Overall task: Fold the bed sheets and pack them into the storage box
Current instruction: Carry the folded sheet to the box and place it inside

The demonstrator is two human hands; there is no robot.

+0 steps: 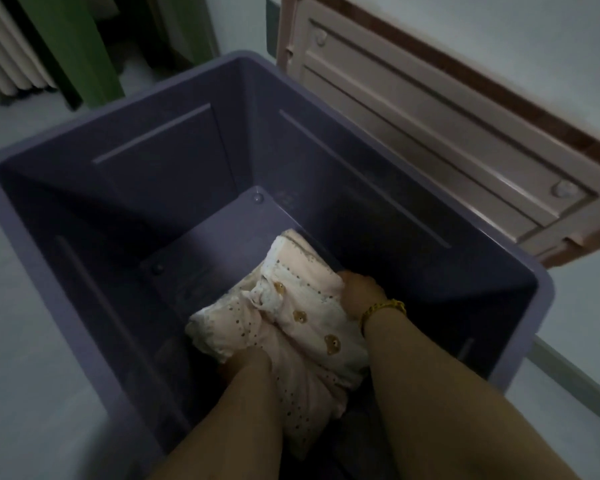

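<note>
The folded sheet (291, 317) is low inside the box (84, 140), between the right hand (359, 289), which grips its side, and the left hand (238, 365), whose hold I cannot tell since it is tucked underneath; best, I judge, to lower it flat and release both sides together.

Count: 1 purple storage box (136, 202). 1 folded sheet bundle (302, 271) inside the box, 3 bear prints (299, 317) showing on it. 2 hands inside the box: left hand (238, 365), right hand (361, 289). 1 gold bracelet (383, 308), also inside the box. 1 pink lid (430, 133) behind the box. 1 radiator (7, 46) behind the box, left side.
</note>
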